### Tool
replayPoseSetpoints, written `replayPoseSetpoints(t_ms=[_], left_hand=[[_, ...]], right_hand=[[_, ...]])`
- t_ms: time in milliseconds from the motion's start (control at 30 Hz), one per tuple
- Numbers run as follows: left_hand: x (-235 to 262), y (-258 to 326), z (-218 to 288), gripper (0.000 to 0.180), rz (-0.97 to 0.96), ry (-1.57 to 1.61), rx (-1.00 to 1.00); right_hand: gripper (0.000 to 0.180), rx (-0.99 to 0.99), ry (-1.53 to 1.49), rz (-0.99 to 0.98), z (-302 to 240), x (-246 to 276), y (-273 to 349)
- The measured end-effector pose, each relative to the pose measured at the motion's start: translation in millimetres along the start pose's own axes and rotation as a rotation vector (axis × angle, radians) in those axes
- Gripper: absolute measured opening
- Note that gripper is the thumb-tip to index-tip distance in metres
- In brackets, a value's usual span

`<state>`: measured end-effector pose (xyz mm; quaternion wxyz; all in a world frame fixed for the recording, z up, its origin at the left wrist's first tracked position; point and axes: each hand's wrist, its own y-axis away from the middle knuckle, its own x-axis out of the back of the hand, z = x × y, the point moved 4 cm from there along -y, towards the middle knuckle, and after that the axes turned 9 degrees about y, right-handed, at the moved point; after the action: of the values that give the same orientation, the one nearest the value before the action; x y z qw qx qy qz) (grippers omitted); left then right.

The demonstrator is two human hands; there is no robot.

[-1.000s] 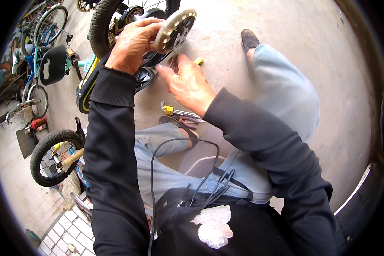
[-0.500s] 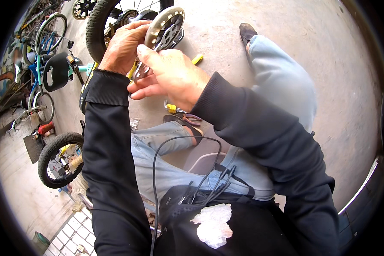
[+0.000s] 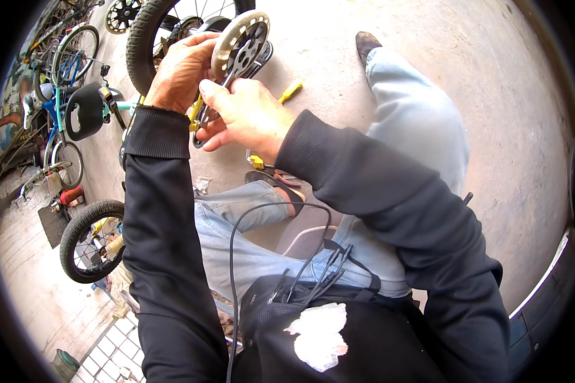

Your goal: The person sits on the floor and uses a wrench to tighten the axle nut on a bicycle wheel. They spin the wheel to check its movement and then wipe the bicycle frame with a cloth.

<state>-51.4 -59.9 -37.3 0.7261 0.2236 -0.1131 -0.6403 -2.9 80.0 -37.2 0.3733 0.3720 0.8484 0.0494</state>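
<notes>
A training wheel (image 3: 239,56), with black spokes, a pale translucent tyre and a metal bracket arm (image 3: 204,124), is tilted up between my hands. My left hand (image 3: 180,73) is closed at its left side, with the fingertips partly hidden behind the wheel. My right hand (image 3: 249,118) pinches the bracket below the wheel, thumb on the near face and fingers curled under it. Just behind stands a small bicycle's knobbly rear wheel (image 3: 143,51); a bit of its yellow frame (image 3: 194,118) shows between my hands. Where the bracket meets the bicycle is hidden.
A yellow-handled tool (image 3: 291,92) lies on the concrete floor beyond my right hand. Near my foot are a yellow hex key holder (image 3: 256,161) and pliers (image 3: 287,180). A second training wheel (image 3: 122,15), a loose small wheel (image 3: 93,241) and several bicycles (image 3: 62,105) are at left.
The training wheel has shifted slightly left and turned a little, showing more of its spoked face. My right hand has moved left with it, its fingers curling in more.
</notes>
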Motion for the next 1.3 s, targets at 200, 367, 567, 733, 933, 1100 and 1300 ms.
replayPoseSetpoints(t_ms=[200, 367, 567, 733, 933, 1100, 1300], left_hand=[[-13.4, 4.2, 3.2, 0.024, 0.006, -0.026, -0.058], [-15.7, 6.1, 4.1, 0.025, -0.019, -0.077, -0.086], [-9.0, 0.3, -1.3, 0.026, 0.020, -0.114, -0.085], [-7.6, -3.3, -5.5, 0.025, 0.047, -0.112, -0.070], [-18.9, 2.4, -0.8, 0.024, 0.039, -0.125, -0.065], [-13.7, 2.9, -0.6, 0.024, 0.035, -0.121, -0.066], [-14.3, 0.2, -4.1, 0.024, 0.078, -0.182, -0.075]], right_hand=[[0.047, 0.017, 0.314, -0.039, 0.4, 15.5, 1.0], [0.043, 0.057, 0.545, 0.061, 17.3, 26.3, -9.9], [0.039, 0.193, 0.771, 0.228, 21.7, 34.6, -13.4], [0.038, 0.429, 0.924, 0.328, 45.6, 55.9, -35.2], [0.033, 0.595, 1.143, 0.461, 43.0, 78.5, -48.3], [0.029, 0.636, 1.273, 0.478, 33.0, 88.3, -56.1], [0.023, 0.729, 1.482, 0.627, 18.0, 101.3, -58.1]])
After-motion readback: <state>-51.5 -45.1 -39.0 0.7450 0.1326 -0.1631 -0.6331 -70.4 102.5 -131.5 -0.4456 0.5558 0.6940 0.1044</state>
